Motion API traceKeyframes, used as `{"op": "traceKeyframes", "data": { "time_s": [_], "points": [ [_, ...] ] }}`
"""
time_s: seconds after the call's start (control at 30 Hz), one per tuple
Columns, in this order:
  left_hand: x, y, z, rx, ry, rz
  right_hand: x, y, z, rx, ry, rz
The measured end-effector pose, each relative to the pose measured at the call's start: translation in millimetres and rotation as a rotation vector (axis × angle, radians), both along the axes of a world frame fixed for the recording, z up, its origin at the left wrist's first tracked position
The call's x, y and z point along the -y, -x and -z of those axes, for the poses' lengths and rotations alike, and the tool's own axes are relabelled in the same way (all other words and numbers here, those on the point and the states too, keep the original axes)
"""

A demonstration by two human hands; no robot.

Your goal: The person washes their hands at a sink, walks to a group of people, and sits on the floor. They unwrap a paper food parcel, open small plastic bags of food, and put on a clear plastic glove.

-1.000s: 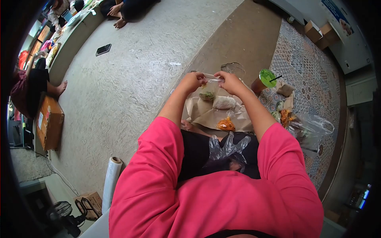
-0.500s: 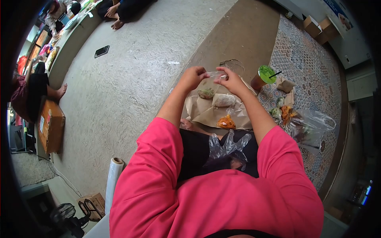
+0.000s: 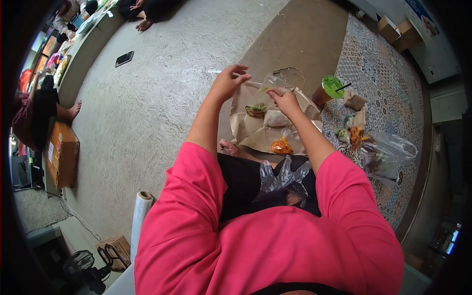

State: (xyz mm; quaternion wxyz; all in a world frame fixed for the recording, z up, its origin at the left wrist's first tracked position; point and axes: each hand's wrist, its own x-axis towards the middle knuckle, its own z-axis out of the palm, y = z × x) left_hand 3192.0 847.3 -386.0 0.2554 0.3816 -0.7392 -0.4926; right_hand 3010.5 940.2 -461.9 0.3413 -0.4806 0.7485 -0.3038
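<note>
My right hand (image 3: 285,101) pinches a small clear plastic bag (image 3: 271,84) above the brown paper (image 3: 250,132) spread in front of my legs. Up and to the left, my left hand (image 3: 232,81) is held in the air with its fingers apart and nothing in them. Below the hands, a clump of greens (image 3: 255,109) lies on the paper. Beside it is a pale, whitish roll-shaped food (image 3: 276,119), partly covered by my right wrist. A tied bag of orange food (image 3: 281,145) sits near the paper's front edge. Across my lap lies a clear plastic glove (image 3: 282,179).
To the right stand a cup with a green top and black straw (image 3: 330,88), a crumpled brown paper (image 3: 355,100) and a clear carrier bag (image 3: 391,155). A phone (image 3: 124,59) lies on the floor. A plastic wrap roll (image 3: 141,216) is at my left; other people sit farther off.
My left hand has let go of the clear bag and moved up and left, its fingers opening. The bag stays in my right hand, which has shifted slightly.
</note>
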Motion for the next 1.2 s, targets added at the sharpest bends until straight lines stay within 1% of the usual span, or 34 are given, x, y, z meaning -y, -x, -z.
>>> {"op": "traceKeyframes", "data": {
  "time_s": [0.03, 0.07, 0.1, 0.17, 0.2, 0.23, 0.27, 0.3, 0.33, 0.37, 0.43, 0.47, 0.5, 0.57, 0.6, 0.63, 0.67, 0.73, 0.77, 0.8, 0.83, 0.87, 0.9, 0.93, 0.97, 1.0, 1.03, 1.1, 1.13, 1.17, 1.2],
  "points": [
    [4, -4, 0, 0.000, 0.014, -0.108, -2, 0, 2, 0.039, 0.047, -0.021],
    [7, -8, 0, 0.007, 0.044, -0.142, -4, 2, 5, 0.078, 0.095, -0.037],
    [9, -10, 1, 0.071, 0.073, -0.163, -6, 3, 7, 0.074, 0.094, -0.027],
    [13, -14, 13, 0.110, 0.108, -0.197, -7, 2, 1, 0.190, 0.128, 0.150],
    [17, -16, 22, 0.147, 0.122, -0.183, -9, 2, -2, 0.318, 0.133, 0.234],
    [20, -18, 31, 0.179, 0.136, -0.157, -11, 1, -1, 0.365, 0.183, 0.232],
    [21, -17, 32, 0.211, 0.133, -0.145, -14, 3, 0, 0.357, 0.167, 0.210],
    [20, -18, 33, 0.239, 0.128, -0.127, -16, 4, 0, 0.359, 0.204, 0.238],
    [19, -18, 34, 0.274, 0.123, -0.126, -20, 1, -7, 0.374, 0.187, 0.311],
    [21, -17, 40, 0.258, 0.125, -0.125, -25, 0, -13, 0.510, 0.259, 0.320],
    [28, -17, 49, 0.263, 0.131, -0.129, -31, 1, -9, 0.736, 0.247, 0.373],
    [23, -15, 40, 0.271, 0.082, -0.139, -36, 2, -5, 0.866, 0.245, 0.391],
    [23, -16, 42, 0.262, 0.131, -0.119, -41, 5, -1, 0.859, 0.255, 0.405],
    [16, -19, 34, 0.305, 0.177, -0.077, -47, 4, -1, 1.256, 0.225, 0.609],
    [13, -21, 30, 0.312, 0.183, -0.073, -52, 6, -2, 1.376, 0.205, 0.649],
    [4, -19, 14, 0.425, 0.021, 0.002, -56, 5, -4, 1.386, 0.209, 0.648],
    [-8, -17, -2, 0.537, -0.142, 0.074, -60, 4, -6, 1.502, 0.245, 0.692],
    [-32, -12, -19, 0.627, -0.229, 0.243, -64, 5, -8, 1.732, 0.310, 0.738],
    [-50, -3, -35, 0.687, -0.228, 0.292, -63, 4, -3, 1.798, 0.350, 0.787],
    [-60, 0, -30, 0.679, -0.218, 0.377, -65, 3, -5, 1.852, 0.412, 0.792],
    [-80, 10, -39, 0.681, -0.214, 0.382, -66, 4, -2, 1.879, 0.430, 0.762],
    [-95, 15, -30, 0.621, -0.138, 0.353, -66, 3, -5, 1.878, 0.434, 0.775],
    [-113, 24, -28, 0.601, -0.078, 0.277, -68, 0, -13, 1.877, 0.425, 0.783],
    [-127, 31, -13, 0.413, -0.019, 0.173, -68, 0, -15, 1.850, 0.445, 0.739],
    [-133, 42, 6, 0.282, -0.112, 0.064, -68, -2, -23, 1.837, 0.413, 0.754],
    [-134, 52, 29, 0.135, -0.227, -0.052, -69, -5, -32, 1.797, 0.415, 0.698],
    [-141, 58, 19, -0.036, -0.338, -0.120, -71, -10, -41, 1.752, 0.423, 0.647],
    [-143, 65, 18, -0.342, -0.358, -0.232, -72, -25, -55, 1.748, 0.414, 0.602],
    [-141, 63, 12, -0.346, -0.346, -0.234, -74, -31, -59, 1.731, 0.416, 0.580],
    [-140, 62, 7, -0.434, -0.430, -0.205, -76, -37, -58, 1.733, 0.423, 0.569],
    [-138, 60, 2, -0.521, -0.515, -0.172, -78, -44, -55, 1.705, 0.374, 0.503]
  ]
}}
